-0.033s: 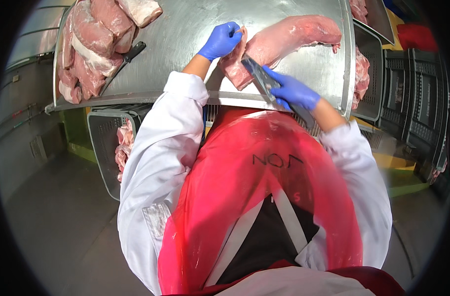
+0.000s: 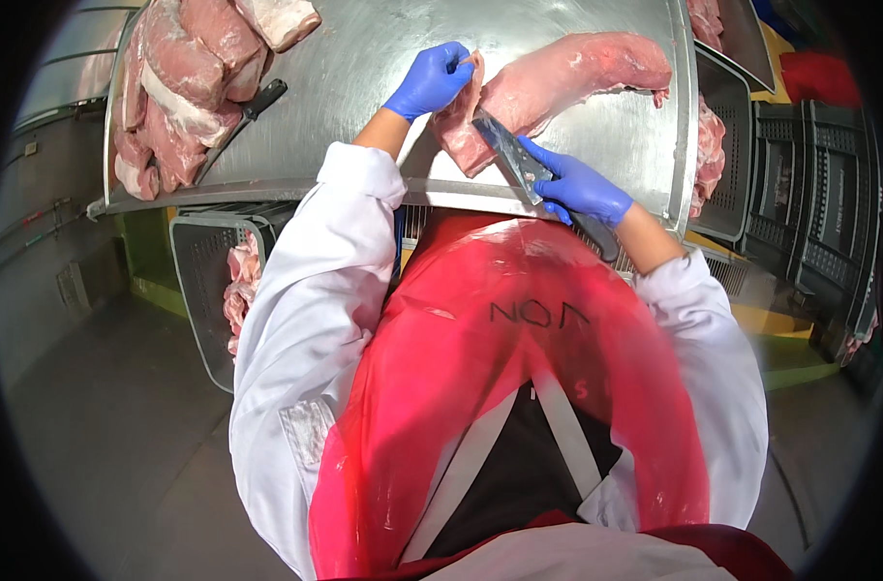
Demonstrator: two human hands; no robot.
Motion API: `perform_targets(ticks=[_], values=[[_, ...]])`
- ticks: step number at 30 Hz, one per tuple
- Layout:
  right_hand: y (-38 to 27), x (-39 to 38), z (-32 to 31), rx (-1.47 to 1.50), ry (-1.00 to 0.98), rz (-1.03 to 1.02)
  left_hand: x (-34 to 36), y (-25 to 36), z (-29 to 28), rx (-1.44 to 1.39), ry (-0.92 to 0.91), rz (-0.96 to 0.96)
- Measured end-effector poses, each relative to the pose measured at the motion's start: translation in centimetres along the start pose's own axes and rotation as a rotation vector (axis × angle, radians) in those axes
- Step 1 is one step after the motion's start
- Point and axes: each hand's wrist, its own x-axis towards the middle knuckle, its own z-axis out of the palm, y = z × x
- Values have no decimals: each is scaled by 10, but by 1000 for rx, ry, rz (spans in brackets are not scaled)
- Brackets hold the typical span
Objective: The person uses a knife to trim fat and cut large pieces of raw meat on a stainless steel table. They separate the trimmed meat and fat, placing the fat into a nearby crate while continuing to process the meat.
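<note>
A long pink cut of meat [image 2: 567, 77] lies on the steel table [image 2: 364, 58], its near end turned toward me. My left hand [image 2: 430, 79], in a blue glove, pinches a flap of meat at that near end and lifts it up. In my right hand [image 2: 577, 186], also blue-gloved, is a knife; its wide blade [image 2: 504, 145] rests against the cut's near end, just right of the lifted flap. I wear a white coat and a red apron.
A pile of meat cuts [image 2: 180, 87] lies at the table's left end, with a black-handled knife [image 2: 248, 111] beside it. A grey crate [image 2: 195, 281] holding meat pieces stands below the table's left side. Dark crates [image 2: 809, 194] stand to the right, with more meat [image 2: 708, 145] at the table's right edge.
</note>
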Motion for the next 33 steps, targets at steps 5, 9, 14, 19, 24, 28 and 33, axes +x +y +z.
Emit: perform_targets(ticks=[5, 9, 14, 19, 24, 28, 33], values=[[-37, 68, 10, 276, -48, 161, -13, 18, -13, -74, -16, 4], [-11, 42, 34, 192, -173, 40, -38, -11, -56, -195, 328, 77], [-43, 91, 53, 122, -243, -22, -115, 26, -125, -146, 641, 90], [-52, 55, 51, 164, -232, -40, -273, 89, -229, -90, 1023, -32], [26, -32, -34, 341, 133, 17, -493, 33, -309, 645, 892, -679], [89, -64, -72, 388, 438, 16, -333, 3, -196, 1011, 552, -536], [92, -84, -77, 555, 577, -71, -61, 29, 103, 963, 154, 41]])
